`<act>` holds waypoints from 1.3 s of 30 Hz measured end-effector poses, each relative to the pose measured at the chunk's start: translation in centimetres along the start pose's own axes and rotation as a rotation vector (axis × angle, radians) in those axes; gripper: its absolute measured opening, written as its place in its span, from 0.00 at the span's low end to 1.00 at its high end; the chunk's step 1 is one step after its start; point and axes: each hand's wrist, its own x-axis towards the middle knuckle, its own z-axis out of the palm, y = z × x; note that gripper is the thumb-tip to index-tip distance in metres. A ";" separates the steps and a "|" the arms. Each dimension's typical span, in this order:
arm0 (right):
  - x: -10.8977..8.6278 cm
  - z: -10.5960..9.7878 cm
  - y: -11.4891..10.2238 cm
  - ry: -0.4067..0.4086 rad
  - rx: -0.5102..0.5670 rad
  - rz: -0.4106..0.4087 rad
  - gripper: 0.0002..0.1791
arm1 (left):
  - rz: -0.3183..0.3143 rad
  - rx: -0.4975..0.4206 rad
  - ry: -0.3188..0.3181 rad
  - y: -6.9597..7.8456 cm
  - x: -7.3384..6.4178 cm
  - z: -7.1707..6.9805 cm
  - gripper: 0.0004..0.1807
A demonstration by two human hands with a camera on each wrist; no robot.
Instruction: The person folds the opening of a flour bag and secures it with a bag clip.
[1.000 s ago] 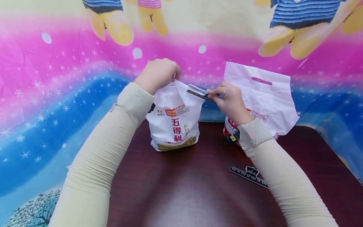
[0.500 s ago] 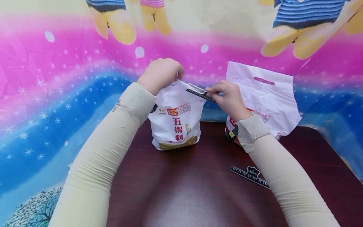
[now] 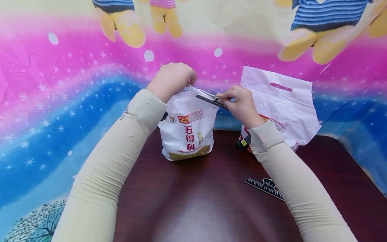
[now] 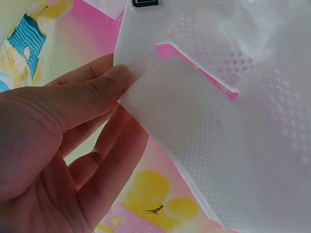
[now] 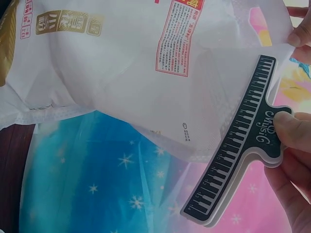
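A white flour-type bag with red lettering stands on the table. My left hand pinches its top edge at a corner, near the slot handle, thumb on one side and fingers on the other in the left wrist view. My right hand pinches the grip tabs of a black-and-white clip with a piano-key print and the word "Music". The clip's long bar lies across the bag's upper corner, overlapping the white material in the right wrist view. The clip's far bar is mostly hidden.
A second white bag with a cut-out handle stands behind my right forearm, its top leaning right. Another piano-print clip lies on the dark wooden table, partly covered by my right sleeve. A printed cloth hangs behind.
My right hand and the clip have shifted slightly left over the bag's top corner. My left hand keeps its hold on the bag; the second bag and clip stay put.
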 end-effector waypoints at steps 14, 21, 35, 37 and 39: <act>0.3 1.0 -0.3 0.005 0.019 0.034 0.08 | 0.030 0.016 0.013 -0.3 0.0 0.1 0.12; 0.4 1.5 -0.4 0.018 0.034 0.031 0.08 | 0.035 0.046 0.028 -0.4 0.0 0.2 0.12; 0.4 2.0 -0.4 0.048 0.047 0.023 0.09 | 0.073 0.064 0.045 -0.3 0.0 0.3 0.10; 0.5 2.1 -0.4 0.051 0.048 0.020 0.09 | 0.077 0.069 0.046 -0.3 0.0 0.3 0.10; 0.4 2.2 -0.5 0.053 0.048 0.022 0.09 | 0.081 0.073 0.048 -0.3 0.0 0.3 0.10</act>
